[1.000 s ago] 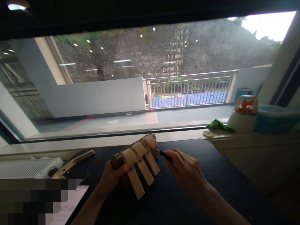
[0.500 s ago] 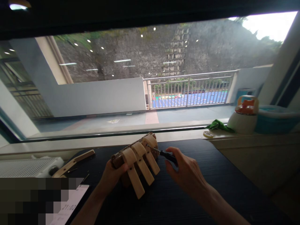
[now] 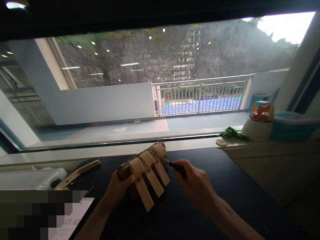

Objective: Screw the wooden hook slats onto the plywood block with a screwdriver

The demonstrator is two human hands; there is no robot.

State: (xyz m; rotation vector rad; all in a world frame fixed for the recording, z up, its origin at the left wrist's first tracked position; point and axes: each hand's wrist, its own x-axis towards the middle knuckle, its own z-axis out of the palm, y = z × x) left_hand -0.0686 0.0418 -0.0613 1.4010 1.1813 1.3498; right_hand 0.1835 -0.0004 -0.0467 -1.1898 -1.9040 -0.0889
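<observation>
A wooden assembly (image 3: 146,170) with three hinged slats hanging off its front stands on the black table (image 3: 225,186). My left hand (image 3: 117,188) grips its near left end from below, fingers wrapped round it. My right hand (image 3: 193,181) is closed on a small screwdriver (image 3: 172,164) with a black handle. The metal tip of the screwdriver touches the rightmost slat near its top.
A loose wooden piece (image 3: 77,173) lies at the left, beside a white ribbed appliance (image 3: 30,178). A phone (image 3: 72,218) lies near the front left. On the window sill at right stand a white and orange container (image 3: 258,123), a teal tub (image 3: 292,126) and a green cloth (image 3: 231,133).
My right hand has shifted its fingers slightly on the screwdriver handle. The assembly and my left hand have stayed in place.
</observation>
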